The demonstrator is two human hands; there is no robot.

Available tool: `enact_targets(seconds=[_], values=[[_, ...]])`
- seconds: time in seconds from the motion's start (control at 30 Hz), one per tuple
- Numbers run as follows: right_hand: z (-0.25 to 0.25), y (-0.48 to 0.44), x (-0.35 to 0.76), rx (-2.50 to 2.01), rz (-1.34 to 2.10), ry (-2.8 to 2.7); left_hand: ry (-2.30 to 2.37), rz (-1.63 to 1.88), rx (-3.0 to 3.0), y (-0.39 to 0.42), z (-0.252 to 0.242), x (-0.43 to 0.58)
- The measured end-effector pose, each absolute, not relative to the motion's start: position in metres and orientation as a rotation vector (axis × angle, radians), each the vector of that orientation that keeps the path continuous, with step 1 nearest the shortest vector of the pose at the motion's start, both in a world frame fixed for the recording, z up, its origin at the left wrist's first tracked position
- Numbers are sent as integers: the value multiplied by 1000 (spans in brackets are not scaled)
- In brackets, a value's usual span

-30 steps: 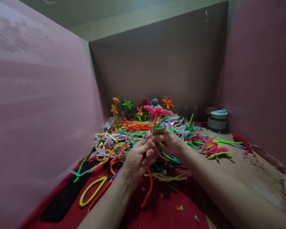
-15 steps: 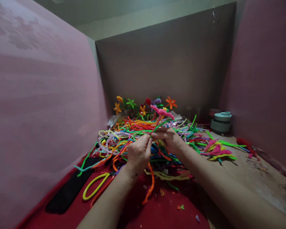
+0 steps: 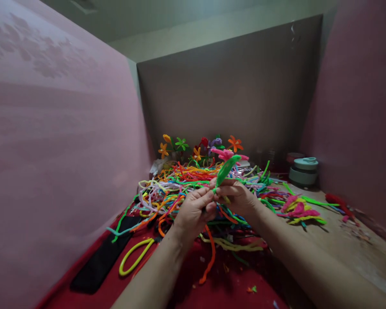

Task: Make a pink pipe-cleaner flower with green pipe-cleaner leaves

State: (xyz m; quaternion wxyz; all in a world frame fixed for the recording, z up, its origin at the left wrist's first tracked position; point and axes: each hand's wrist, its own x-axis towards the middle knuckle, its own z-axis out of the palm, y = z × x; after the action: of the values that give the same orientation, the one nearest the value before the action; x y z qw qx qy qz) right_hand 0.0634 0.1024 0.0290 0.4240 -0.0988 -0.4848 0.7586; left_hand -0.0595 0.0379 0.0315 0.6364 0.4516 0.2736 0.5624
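Observation:
Both hands meet in front of a pile of coloured fuzzy stems (image 3: 167, 193). A pink fuzzy flower (image 3: 227, 154) rises above them, its stem mostly hidden behind a green fuzzy leaf (image 3: 227, 169). My left hand (image 3: 196, 210) is closed, thumb and fingers pinching the base of the leaf and the flower's stem. From the other side, my right hand (image 3: 236, 197) pinches the same spot, its fingertips touching those of my left hand.
Finished fuzzy flowers (image 3: 182, 143) stand behind the pile. A yellow-handled tool (image 3: 124, 262) and a black flat item (image 3: 93, 262) lie at the left on red cloth. At the right are a lidded teal container (image 3: 304, 171) and a pink-and-yellow bundle (image 3: 300, 210).
The green leaf has turned and now stands broad and upright in front of the flower's stem. The whole view has shifted slightly, with things appearing lower and further right.

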Motion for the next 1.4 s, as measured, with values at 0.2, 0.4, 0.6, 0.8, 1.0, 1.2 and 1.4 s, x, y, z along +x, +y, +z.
enact_targets(seconds=[0.2,0.4,0.6,0.8,1.0,1.2,1.4], values=[[30,101,61,-362,1871,-1163,701,1234,1151,43,29,-63],[29,100,55,-407,1757,-1137,1429,1536,1987,39,33,-73],[32,97,54,-435,1689,-1187,1611,1427,2269,38,33,-74],[36,98,58,-380,1670,-1327,1497,1527,2004,37,37,-70],[37,97,58,-302,1661,-1405,1155,1530,1480,34,41,-70],[35,100,60,-221,1895,-1297,721,1371,1058,33,39,-66],[29,98,56,-155,2050,-1189,460,1269,953,37,27,-63]])
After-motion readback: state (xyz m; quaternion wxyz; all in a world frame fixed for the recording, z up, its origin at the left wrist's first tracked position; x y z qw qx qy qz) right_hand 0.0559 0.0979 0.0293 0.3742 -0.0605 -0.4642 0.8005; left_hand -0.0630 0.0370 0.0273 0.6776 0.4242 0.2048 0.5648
